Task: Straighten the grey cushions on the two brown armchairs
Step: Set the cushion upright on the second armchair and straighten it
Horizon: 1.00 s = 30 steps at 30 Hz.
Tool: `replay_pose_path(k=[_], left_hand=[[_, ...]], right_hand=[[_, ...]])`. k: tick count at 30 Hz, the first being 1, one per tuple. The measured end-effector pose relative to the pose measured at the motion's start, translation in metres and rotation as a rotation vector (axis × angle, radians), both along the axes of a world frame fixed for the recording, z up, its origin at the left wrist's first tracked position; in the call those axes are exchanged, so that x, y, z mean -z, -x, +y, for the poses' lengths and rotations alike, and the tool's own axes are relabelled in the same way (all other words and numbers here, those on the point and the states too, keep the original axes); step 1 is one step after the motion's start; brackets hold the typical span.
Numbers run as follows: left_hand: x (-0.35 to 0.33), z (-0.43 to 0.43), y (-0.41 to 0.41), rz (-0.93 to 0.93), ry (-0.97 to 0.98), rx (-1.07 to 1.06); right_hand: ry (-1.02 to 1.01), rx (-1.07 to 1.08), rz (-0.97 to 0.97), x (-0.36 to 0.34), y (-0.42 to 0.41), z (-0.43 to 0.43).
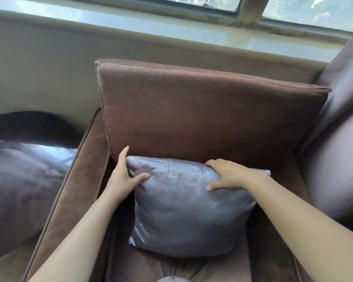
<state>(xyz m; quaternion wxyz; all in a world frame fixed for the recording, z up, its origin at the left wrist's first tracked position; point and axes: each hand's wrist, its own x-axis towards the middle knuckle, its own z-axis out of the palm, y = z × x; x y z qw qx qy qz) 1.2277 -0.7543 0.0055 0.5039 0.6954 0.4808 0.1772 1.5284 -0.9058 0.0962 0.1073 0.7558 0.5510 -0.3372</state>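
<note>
I have my left hand point(123, 176) and right hand point(229, 176) gripping the top corners of the shiny grey fabric cushion point(190, 210), upright against the brown suede armchair point(202, 110).

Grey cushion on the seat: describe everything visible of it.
The grey cushion is square, plump, in slightly shiny woven-looking fabric, seamed along its top edge. It stands slightly skewed on the brown armchair seat against the backrest. The left hand grips its upper left corner, the right hand its top right edge.
</note>
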Motion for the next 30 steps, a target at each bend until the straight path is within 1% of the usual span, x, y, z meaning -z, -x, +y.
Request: replay_pose_path(k=[2, 3, 7, 8, 10, 13, 19, 23, 27, 30], left_hand=[[0.013, -0.017, 0.001, -0.15, 0.13, -0.165], [0.019, -0.026, 0.0, -0.205, 0.159, -0.202], [0.04, -0.059, -0.001, -0.293, 0.191, -0.191], [0.045, -0.064, 0.0, -0.307, 0.2, -0.189], [0.056, -0.072, 0.005, -0.315, 0.22, -0.179], [0.075, -0.086, 0.012, -0.297, 0.253, -0.169], [0.111, -0.107, 0.017, -0.267, 0.327, -0.183], [0.14, -0.122, 0.032, -0.161, 0.389, -0.14], [0.165, -0.134, 0.046, -0.024, 0.461, -0.141], [0.171, -0.135, 0.047, 0.079, 0.46, -0.123]], right_hand=[[-0.059, -0.034, 0.033, 0.003, 0.031, 0.022], [-0.102, -0.042, 0.043, 0.006, 0.047, 0.032], [-0.244, -0.051, 0.105, 0.017, 0.096, 0.067], [-0.252, -0.054, 0.108, 0.02, 0.105, 0.075], [-0.238, -0.094, 0.05, 0.027, 0.119, 0.085], [-0.264, -0.137, -0.029, 0.038, 0.13, 0.091], [-0.437, -0.08, 0.005, 0.046, 0.126, 0.085], [-0.433, -0.052, 0.049, 0.05, 0.119, 0.085], [-0.424, -0.026, 0.08, 0.058, 0.117, 0.087], [-0.409, -0.015, 0.103, 0.058, 0.117, 0.09]])
